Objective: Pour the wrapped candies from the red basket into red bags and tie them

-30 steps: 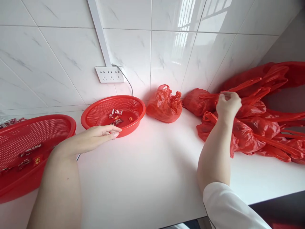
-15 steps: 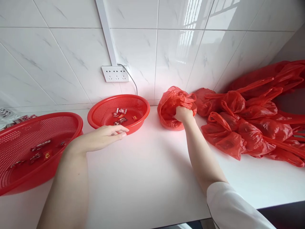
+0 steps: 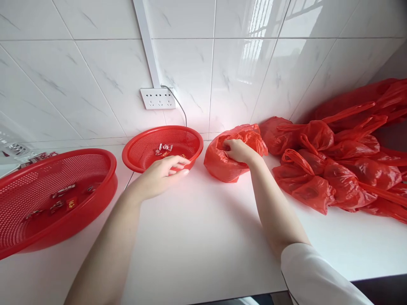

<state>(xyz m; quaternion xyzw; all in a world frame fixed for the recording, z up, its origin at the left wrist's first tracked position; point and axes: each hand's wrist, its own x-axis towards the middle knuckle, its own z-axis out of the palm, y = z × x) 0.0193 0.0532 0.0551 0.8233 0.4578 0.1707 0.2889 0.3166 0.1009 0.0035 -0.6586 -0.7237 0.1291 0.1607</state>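
My right hand [image 3: 238,151] is at the mouth of a red plastic bag [image 3: 222,168], its fingers curled down and closed on the plastic; the fingertips are hidden inside. The bag stands on the white counter with its mouth partly open, and I cannot see its contents. My left hand [image 3: 167,171] holds nothing. Its fingers stretch to the right, over the front rim of a small red perforated basket [image 3: 135,154]. Several small wrapped sweets [image 3: 164,148] lie in this basket, partly covered by the hand.
A larger red basket [image 3: 110,182] with a few wrapped sweets [image 3: 63,201] stands at the left. Several filled red bags [image 3: 337,169] are heaped at the right. A socket panel [image 3: 158,98] with a cable is on the tiled wall behind.
The bag's mouth has tilted and spread towards the left, with my right hand still at it. My left hand has shifted right along the small basket's front rim. The view has turned slightly.
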